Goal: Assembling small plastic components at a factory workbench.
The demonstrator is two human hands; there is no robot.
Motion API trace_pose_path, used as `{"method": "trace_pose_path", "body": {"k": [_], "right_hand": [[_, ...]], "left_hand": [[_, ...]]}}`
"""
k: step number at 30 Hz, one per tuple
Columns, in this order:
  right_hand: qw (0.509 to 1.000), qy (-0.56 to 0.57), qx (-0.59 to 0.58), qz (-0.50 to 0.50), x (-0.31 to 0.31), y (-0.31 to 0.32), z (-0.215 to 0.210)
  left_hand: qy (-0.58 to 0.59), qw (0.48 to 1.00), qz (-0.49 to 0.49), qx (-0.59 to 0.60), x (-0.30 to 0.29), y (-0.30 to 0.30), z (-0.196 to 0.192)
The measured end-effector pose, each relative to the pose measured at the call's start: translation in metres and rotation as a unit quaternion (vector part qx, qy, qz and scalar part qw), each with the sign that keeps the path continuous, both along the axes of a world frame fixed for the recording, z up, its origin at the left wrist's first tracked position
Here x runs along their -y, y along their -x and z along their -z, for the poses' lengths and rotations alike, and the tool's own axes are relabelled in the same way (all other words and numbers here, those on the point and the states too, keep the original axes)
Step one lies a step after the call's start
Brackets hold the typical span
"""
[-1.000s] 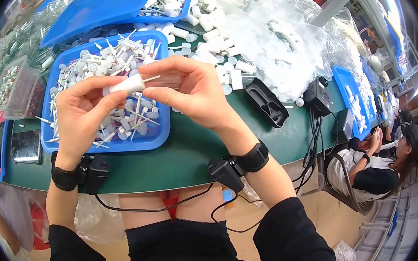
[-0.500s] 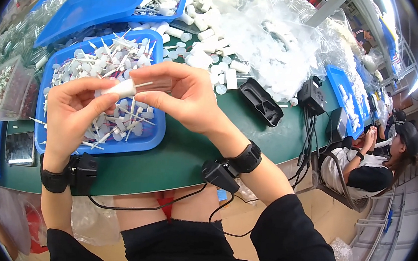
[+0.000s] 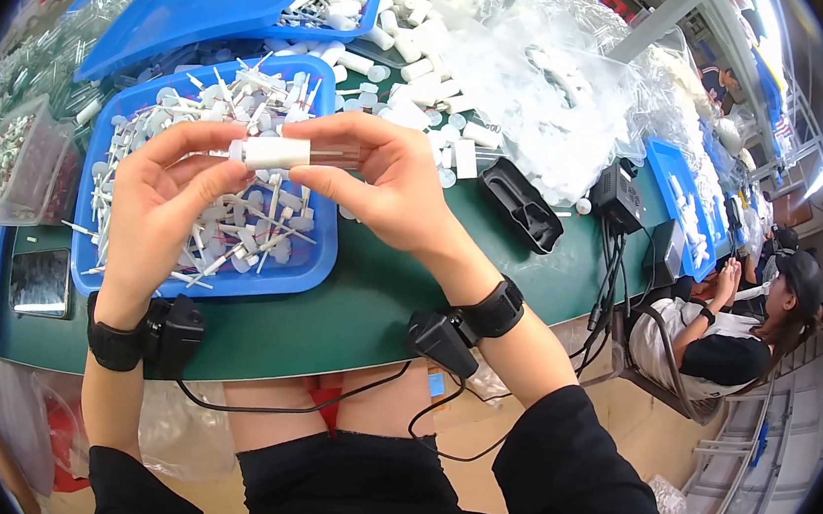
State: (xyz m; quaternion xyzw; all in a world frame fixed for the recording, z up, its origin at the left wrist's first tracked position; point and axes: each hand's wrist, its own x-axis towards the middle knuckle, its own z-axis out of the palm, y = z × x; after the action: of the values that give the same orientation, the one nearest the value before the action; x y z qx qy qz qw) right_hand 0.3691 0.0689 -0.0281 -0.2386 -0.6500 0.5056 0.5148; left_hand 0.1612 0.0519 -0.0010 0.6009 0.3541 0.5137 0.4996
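Observation:
Over the blue tray (image 3: pixel 331 249), my two hands meet around a small assembly. My left hand (image 3: pixel 162 195) is closed, pinching the left end of a white cylinder (image 3: pixel 279 152) between thumb and fingers. A thin stem runs from the cylinder's right end. My right hand (image 3: pixel 394 181) is closed on a clear tube (image 3: pixel 337 155) around that stem, its fingertips at the cylinder's right end. Whether the tube touches the cylinder is hard to tell. Many white stemmed pieces (image 3: pixel 225 234) with round ends lie heaped in the tray below.
A blue lid-like tray (image 3: pixel 187 12) leans behind, beside piled white cylinders (image 3: pixel 424 70) and clear plastic bags (image 3: pixel 545 101). To the right are a black holder (image 3: pixel 522 206) and a black box with cables (image 3: pixel 619 200). A phone (image 3: pixel 41 281) lies left. Another person (image 3: pixel 721 336) sits at right.
The white cylinder has turned from tilted to nearly level and moved slightly right. Its stem, bare at the tip before, now lies within the clear tube in my right hand.

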Motion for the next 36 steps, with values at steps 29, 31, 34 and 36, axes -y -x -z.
{"method": "trace_pose_path", "body": {"k": [29, 31, 34, 36], "right_hand": [[0.997, -0.036, 0.057, 0.03, 0.016, 0.008, -0.008], [0.994, -0.043, 0.089, 0.042, 0.019, 0.004, -0.013], [0.993, -0.056, 0.074, 0.07, 0.02, 0.01, -0.015], [0.996, -0.027, 0.051, 0.066, 0.018, 0.011, -0.013]], "left_hand": [[-0.171, 0.98, -0.059, -0.082, 0.004, -0.003, 0.01], [-0.216, 0.966, -0.064, -0.13, 0.002, -0.004, 0.009], [-0.224, 0.961, -0.061, -0.148, 0.004, 0.001, 0.007], [-0.211, 0.967, -0.066, -0.127, 0.005, 0.001, 0.01]]}}
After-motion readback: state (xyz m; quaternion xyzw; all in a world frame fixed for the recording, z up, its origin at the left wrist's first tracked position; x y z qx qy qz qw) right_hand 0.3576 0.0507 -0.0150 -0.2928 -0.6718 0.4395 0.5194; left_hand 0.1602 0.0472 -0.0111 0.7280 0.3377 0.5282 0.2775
